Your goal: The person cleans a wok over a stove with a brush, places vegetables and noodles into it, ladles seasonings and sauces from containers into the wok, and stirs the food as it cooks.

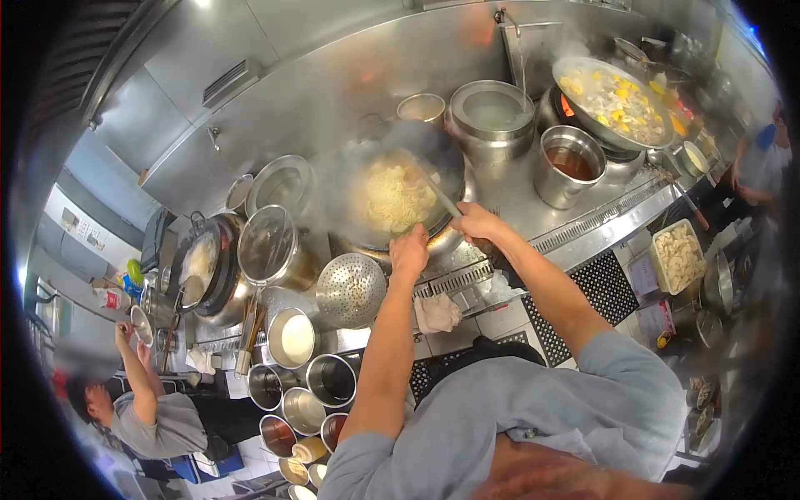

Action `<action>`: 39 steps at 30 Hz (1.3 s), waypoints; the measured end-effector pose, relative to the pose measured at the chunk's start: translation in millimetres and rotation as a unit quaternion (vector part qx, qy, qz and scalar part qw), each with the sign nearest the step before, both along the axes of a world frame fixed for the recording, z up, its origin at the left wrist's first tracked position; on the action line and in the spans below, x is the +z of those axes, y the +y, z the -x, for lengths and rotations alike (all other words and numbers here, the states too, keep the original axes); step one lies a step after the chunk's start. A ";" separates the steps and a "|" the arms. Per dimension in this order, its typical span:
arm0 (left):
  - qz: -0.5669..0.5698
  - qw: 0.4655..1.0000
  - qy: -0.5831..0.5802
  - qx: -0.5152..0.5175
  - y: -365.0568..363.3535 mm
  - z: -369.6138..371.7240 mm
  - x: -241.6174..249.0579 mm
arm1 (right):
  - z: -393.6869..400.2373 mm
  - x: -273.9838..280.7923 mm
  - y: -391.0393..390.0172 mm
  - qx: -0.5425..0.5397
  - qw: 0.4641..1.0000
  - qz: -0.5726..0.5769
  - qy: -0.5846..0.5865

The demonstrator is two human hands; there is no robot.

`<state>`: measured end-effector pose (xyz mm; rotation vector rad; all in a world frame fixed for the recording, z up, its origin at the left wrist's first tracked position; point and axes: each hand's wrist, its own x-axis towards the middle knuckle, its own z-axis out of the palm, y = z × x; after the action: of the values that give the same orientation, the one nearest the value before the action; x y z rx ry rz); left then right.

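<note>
A dark wok (442,154) full of steaming pale noodles (390,193) sits on the stove in front of me. My left hand (409,250) is closed at the near rim of the wok, on a greenish cloth or grip that is mostly hidden. My right hand (478,223) is wrapped round the handle of a metal utensil (446,198), which slants down into the noodles. Steam blurs the utensil's far end. A perforated strainer (351,290) lies just left of my left forearm.
Pots of liquid (572,158) and a large pan of yellow and white food (617,102) stand at right. At left are a tall pot (268,246), several seasoning containers (292,337), another wok (202,258) and a co-worker (158,417). A cloth (437,313) hangs at the counter edge.
</note>
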<state>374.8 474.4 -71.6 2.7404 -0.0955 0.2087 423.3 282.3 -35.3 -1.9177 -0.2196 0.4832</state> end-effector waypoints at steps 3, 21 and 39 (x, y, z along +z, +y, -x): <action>0.022 0.999 -0.029 -0.011 -2.1 8.3 3.7 | 6.8 14.5 -14.6 0.003 0.993 -0.089 0.082; 0.003 1.000 -0.026 0.009 -6.2 7.1 2.7 | 15.9 23.2 -53.1 0.203 0.825 0.446 -0.282; -0.023 0.999 -0.033 0.028 -9.0 2.0 3.1 | 69.9 41.4 -93.1 0.057 0.984 0.165 -0.028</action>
<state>372.8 465.4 -68.4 2.7840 -0.0411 0.3176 353.4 189.2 6.2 -2.2534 -0.3021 0.5689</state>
